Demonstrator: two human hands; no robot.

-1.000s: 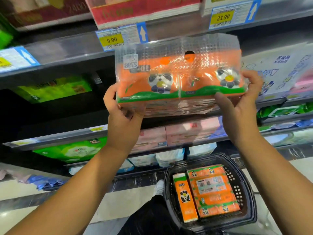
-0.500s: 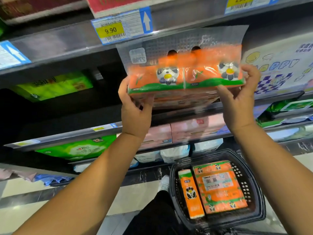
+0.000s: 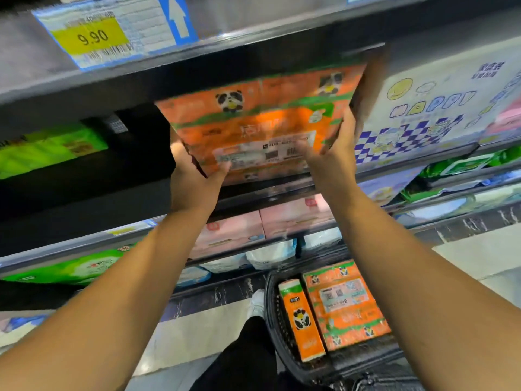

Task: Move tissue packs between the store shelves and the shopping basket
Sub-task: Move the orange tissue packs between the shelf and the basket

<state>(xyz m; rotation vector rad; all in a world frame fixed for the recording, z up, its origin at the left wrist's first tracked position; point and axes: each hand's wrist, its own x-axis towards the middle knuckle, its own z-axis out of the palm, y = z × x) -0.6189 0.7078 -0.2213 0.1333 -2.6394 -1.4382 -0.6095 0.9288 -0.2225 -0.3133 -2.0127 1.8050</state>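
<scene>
Orange tissue pack [image 3: 262, 122] w/ panda print is up at the shelf opening, tilted, barcode label facing the camera. Its top edge sits just under the dark shelf lip [image 3: 253, 56]. Left hand [image 3: 194, 179] grips the lower-left corner, thumb across the front. Right hand [image 3: 335, 159] grips the lower-right side, fingers up along the edge.

Around it: green pack [image 3: 48, 148] well to the left on the same shelf, w/ a dark gap between the two. White pack [image 3: 439, 108] just beside on the right, printed "HAPPY" w/ a blue checker pattern; whether it touches the orange one is unclear, the frame is blurred there. Price tag [image 3: 93, 38] on the lip above reads 9.90, w/ a white arrow pointing up next to it.

Next shelf down has pink packs [image 3: 262, 224] and another green pack [image 3: 70, 268].

Black basket [image 3: 271, 311] sits on the floor at lower right, holding a narrow orange pack [image 3: 301, 320] and a wide orange pack [image 3: 346, 303] side by side. White shoe [image 3: 258, 303] just left of the basket.
</scene>
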